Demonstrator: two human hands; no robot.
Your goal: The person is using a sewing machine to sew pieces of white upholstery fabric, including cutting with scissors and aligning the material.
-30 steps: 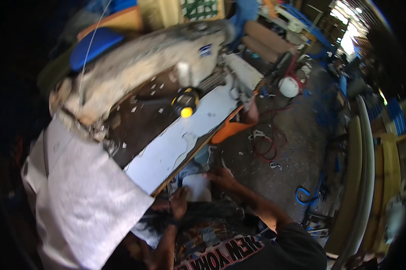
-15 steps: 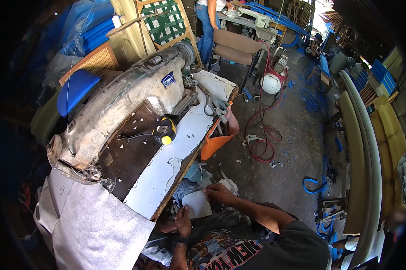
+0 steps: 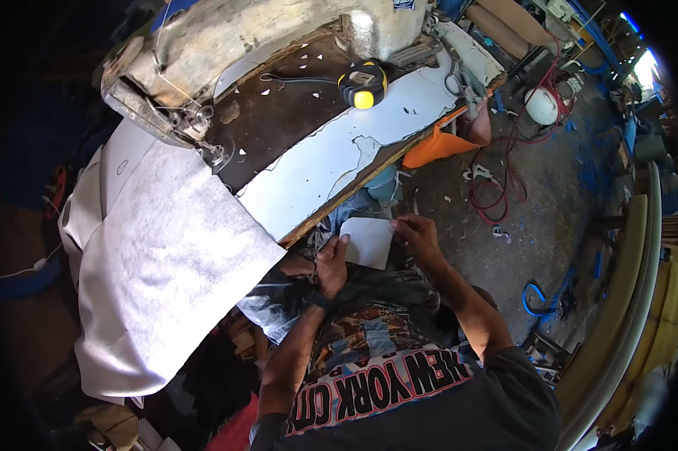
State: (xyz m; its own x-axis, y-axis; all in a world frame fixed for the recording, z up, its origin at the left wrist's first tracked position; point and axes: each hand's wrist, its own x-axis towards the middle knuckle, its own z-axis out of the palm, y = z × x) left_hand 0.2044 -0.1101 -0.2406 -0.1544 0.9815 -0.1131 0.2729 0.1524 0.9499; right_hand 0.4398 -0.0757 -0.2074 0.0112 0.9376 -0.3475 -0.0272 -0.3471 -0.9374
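Over my lap, I hold a small white piece of sheet material [image 3: 367, 243] with rounded upper corners. My left hand [image 3: 331, 264] pinches its left edge, thumb on top. At the upper right corner, the fingertips of my right hand [image 3: 418, 234] are closed on it. Whether it is fabric, vinyl or paper I cannot tell. Just beyond my hands runs the worn edge of a white-topped sewing table [image 3: 309, 180]. An old, heavy sewing machine [image 3: 256, 37] stands on it, and a large pale fabric sheet [image 3: 174, 248] drapes from beneath its needle end over the near left side.
A black and yellow tape measure [image 3: 362, 85] and scissors [image 3: 452, 81] lie on the table. An orange cloth pouch [image 3: 444, 143] hangs at its edge. Right of it, a red hose [image 3: 497, 194] coils on the floor near a white tank [image 3: 541, 106]. Long padded rolls [image 3: 625, 301] stand far right.
My view has tilted down and swung left, so the table sits higher. The white piece is now raised and lies flatter to view, still between both hands.
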